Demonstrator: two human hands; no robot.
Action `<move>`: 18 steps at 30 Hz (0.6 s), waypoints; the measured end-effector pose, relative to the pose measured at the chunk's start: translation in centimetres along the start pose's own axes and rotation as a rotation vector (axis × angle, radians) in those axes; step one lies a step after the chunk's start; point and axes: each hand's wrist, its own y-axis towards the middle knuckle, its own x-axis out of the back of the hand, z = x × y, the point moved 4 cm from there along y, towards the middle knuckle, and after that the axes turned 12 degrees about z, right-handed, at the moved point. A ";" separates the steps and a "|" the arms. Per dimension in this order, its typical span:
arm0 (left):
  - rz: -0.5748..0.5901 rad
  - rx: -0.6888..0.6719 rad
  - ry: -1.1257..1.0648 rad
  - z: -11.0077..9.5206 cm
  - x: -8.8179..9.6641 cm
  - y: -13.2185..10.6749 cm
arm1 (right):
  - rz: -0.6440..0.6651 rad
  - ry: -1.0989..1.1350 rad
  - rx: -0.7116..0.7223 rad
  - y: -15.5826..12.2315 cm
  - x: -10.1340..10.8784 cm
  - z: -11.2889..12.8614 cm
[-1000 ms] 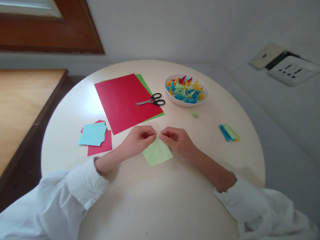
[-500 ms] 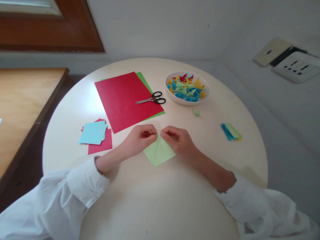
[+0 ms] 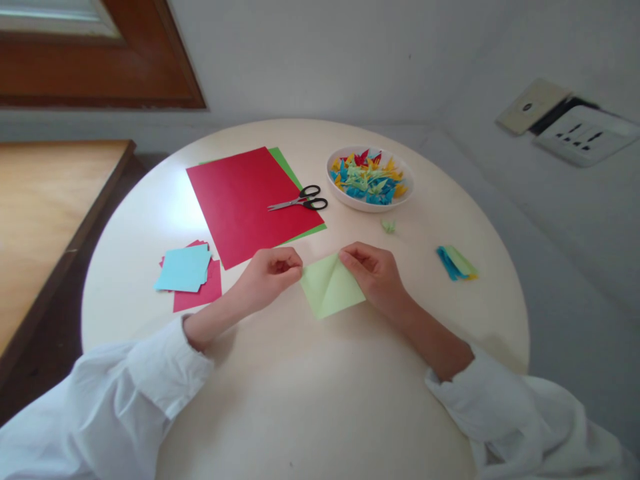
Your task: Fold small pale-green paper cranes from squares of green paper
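A light green square sheet of paper (image 3: 331, 288) with a crease down it is held over the middle of the round table. My left hand (image 3: 270, 273) pinches its left corner between thumb and fingers. At its upper right corner my right hand (image 3: 373, 270) is closed, with thumb and forefinger on the paper. Just beyond my right hand lies a small folded light green paper piece (image 3: 389, 227).
A white bowl (image 3: 350, 202) of colourful folded paper cranes stands at the back. Black-handled scissors (image 3: 300, 199) lie on large red paper (image 3: 240, 207) over green sheets. Small blue and red squares (image 3: 184, 269) are stacked left; folded papers (image 3: 456, 263) lie right on the white table (image 3: 320, 400).
My hands have moved apart, the right one to the right. The green sheet has turned and shifted right, and more of it shows between them. The view has shifted slightly.
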 end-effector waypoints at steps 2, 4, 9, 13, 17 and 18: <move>-0.025 0.020 -0.021 0.1 0.2 -0.1 | -0.028 0.030 -0.019 0.0 0.3 -0.1; -0.069 0.036 -0.049 0.1 0.6 -0.2 | -0.068 0.067 -0.038 0.1 0.6 -0.3; -0.160 0.030 -0.157 0.0 0.8 -0.2 | -0.110 0.106 -0.063 0.1 0.6 -0.5; -0.040 0.023 -0.216 0.0 -0.2 -0.1 | -0.095 0.112 -0.065 -0.1 -0.2 -0.4; 0.041 0.014 -0.125 0.5 -0.8 -0.1 | -0.055 0.099 -0.059 -0.1 -0.9 -0.5; 0.049 0.011 -0.103 0.6 -0.8 -0.1 | -0.042 0.093 -0.050 -0.1 -1.0 -0.5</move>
